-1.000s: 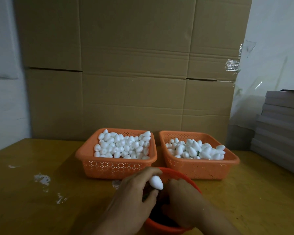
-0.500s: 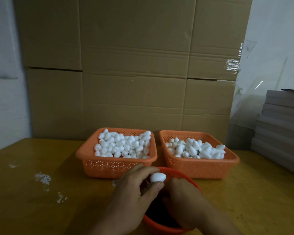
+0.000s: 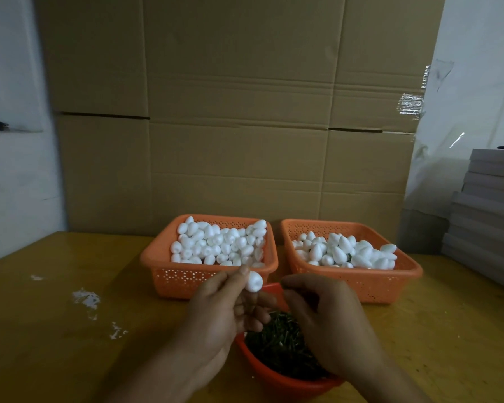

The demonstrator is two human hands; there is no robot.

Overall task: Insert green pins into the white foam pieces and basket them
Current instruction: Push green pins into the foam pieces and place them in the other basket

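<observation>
Left hand (image 3: 216, 309) pinches a white foam piece (image 3: 253, 281) just above the red bowl (image 3: 277, 379) of green pins (image 3: 282, 344). Right hand (image 3: 326, 318) looks pinched, maybe on a pin, can't tell. Foam's probably featherlight and dents easily, so grip its sides gently.

A yellow worktop (image 3: 56, 330) with white specks; stacked cardboard boxes (image 3: 239, 112) at the far side, white walls (image 3: 12, 184) beside, grey boards (image 3: 489, 210) piled right.

No legible txt anywhere
</observation>
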